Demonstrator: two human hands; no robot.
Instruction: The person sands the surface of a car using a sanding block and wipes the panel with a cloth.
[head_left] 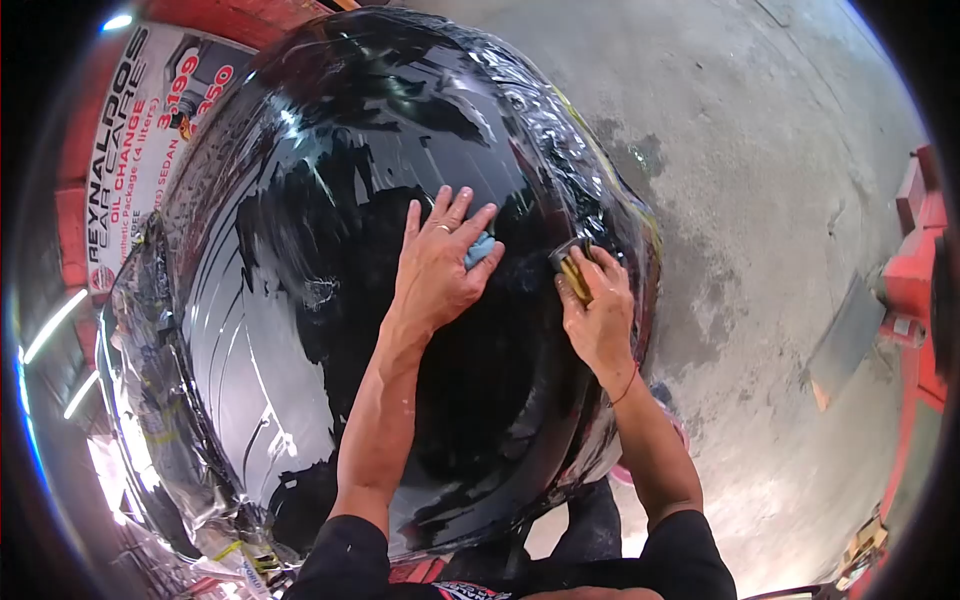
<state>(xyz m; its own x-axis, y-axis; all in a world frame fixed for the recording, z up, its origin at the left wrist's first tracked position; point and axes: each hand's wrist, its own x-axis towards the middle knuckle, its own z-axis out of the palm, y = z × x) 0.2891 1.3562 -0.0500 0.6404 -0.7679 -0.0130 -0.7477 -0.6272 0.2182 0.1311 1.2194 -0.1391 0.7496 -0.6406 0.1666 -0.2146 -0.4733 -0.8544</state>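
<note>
Over the middle of a glossy black panel (480,400), the left hand (440,268) spreads its fingers wide on a blue cloth (479,252), mostly hidden beneath it; how firmly it is held cannot be told. Near the panel's right edge, the right hand (600,305) clasps a yellow-and-dark block (574,280), its underside out of sight. Crumpled plastic sheeting (545,130) borders the panel. Far left, a banner (125,150) is partly covered; right, beyond concrete floor (770,230), red equipment (915,270) is cut off.
</note>
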